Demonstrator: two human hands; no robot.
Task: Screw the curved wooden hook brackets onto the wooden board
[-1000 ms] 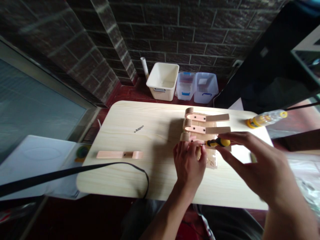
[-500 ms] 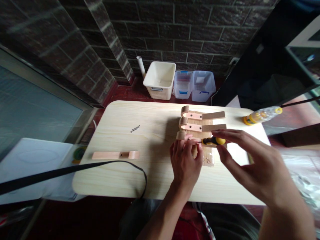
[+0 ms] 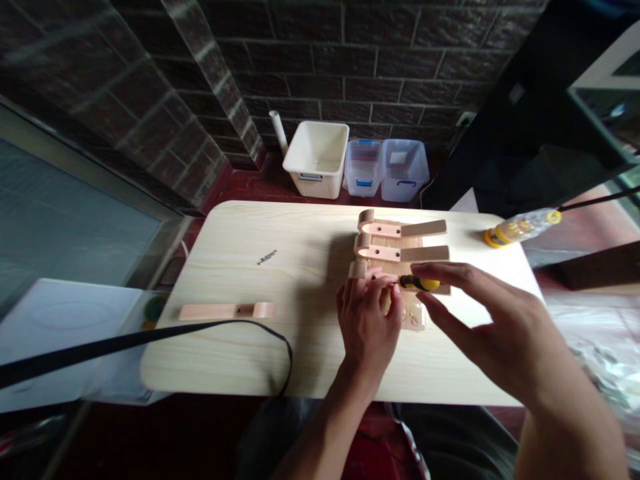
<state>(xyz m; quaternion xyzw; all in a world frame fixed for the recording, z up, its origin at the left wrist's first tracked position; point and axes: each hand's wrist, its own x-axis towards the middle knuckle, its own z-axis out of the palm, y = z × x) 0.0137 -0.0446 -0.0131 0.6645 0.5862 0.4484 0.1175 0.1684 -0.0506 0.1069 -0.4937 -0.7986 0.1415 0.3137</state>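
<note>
My right hand (image 3: 493, 317) grips a short yellow-and-black screwdriver (image 3: 420, 283) between thumb and fingers, its shaft pointing left. My left hand (image 3: 373, 310) is closed around the nearest wooden hook (image 3: 357, 269), finger and thumb close to the screwdriver's tip. What lies exactly under those fingertips is hidden. Beyond it, a middle hook (image 3: 385, 253) and a far hook (image 3: 385, 229) lie parallel across a wooden board (image 3: 414, 319), each with two dark screw heads or holes showing.
Another wooden hook (image 3: 215, 311) lies at the table's left, with several screws (image 3: 267, 257) above it. A clear bottle with a yellow base (image 3: 520, 230) stands back right. A black strap (image 3: 200, 327) crosses the left front. Plastic bins (image 3: 320, 187) stand beyond the table (image 3: 300, 220).
The whole view has shifted slightly. My right fingers have slid a little leftward along the screwdriver handle; my left hand stays in place on the hook.
</note>
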